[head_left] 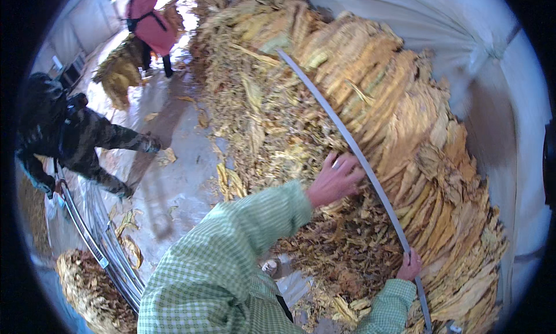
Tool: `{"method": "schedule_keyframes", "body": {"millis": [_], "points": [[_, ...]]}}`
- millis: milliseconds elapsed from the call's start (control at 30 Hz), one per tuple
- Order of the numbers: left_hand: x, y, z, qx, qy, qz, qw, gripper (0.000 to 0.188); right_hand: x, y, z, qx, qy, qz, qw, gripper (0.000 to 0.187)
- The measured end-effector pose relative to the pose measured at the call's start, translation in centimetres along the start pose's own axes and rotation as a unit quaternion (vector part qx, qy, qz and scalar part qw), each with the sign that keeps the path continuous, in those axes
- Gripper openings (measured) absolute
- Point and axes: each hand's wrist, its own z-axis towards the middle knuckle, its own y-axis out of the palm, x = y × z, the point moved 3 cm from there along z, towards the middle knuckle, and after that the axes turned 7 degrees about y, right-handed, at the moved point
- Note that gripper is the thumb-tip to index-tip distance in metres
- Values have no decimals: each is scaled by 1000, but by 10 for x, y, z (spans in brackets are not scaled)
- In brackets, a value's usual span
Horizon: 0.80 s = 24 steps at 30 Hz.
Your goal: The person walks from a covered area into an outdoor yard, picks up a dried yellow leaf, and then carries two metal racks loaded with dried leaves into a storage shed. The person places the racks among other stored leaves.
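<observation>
A long, thin grey strip, likely a metal bar, lies across a large heap of dried yellow-brown leaves that look like tobacco. Toward its near end, my right hand is closed around it. My left hand reaches over the heap at the strip's left side, its fingers apart and partly bent. Nothing shows in that hand; whether its fingertips touch the strip or the leaves I cannot tell. The leaves right of the strip lie in long layered rows, while crumpled leaf ends face left.
White plastic sheeting hangs behind the heap. On the left, a person in dark clothes holds long grey strips. Farther back, a person in pink stands by a leaf bundle. Another bundle lies near left; loose leaves litter the floor.
</observation>
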Motion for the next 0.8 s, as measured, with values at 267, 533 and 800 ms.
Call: {"method": "schedule_keyframes", "body": {"millis": [267, 533, 800], "points": [[54, -146, -504, -631, -334, -23, 699, 29, -15, -4, -4, 28, -36, -24, 999, 21], [145, -235, -638, -383, -633, -170, 651, 33, -181, 18, -26, -7, 54, 122, 991, 23], [74, -255, -637, -76, -769, -186, 607, 33, -368, 221, -138, -520, 248, 341, 743, 21]]}}
